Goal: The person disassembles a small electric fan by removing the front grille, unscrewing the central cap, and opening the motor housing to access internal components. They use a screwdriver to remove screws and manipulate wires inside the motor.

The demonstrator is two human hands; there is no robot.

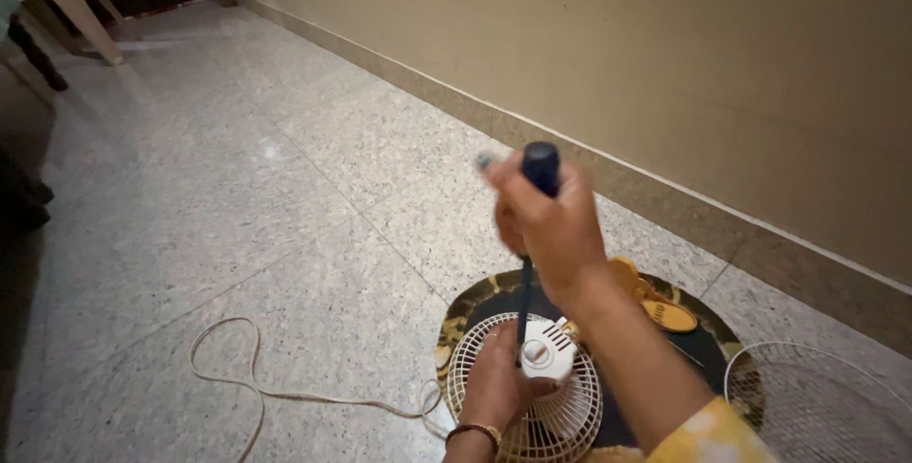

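Hands: right grips one screwdriver; left steadies one fan.

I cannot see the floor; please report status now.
Right hand grips screwdriver, upright. Left hand steadies white fan motor. Power cord beside fan.

Colours and patterns of the fan parts, tool and room surfaces.
Screwdriver: dark blue handle, dark shaft. Fan motor housing: white; rear fan guard: cream wire in a radial pattern. Round base: black, rim mottled yellow-brown. Loose fan grille: pale wire mesh. Power cord: cream. Floor: grey speckled tiles. Wall: plain beige. Bangle: gold. Sleeve: yellow with white patches.
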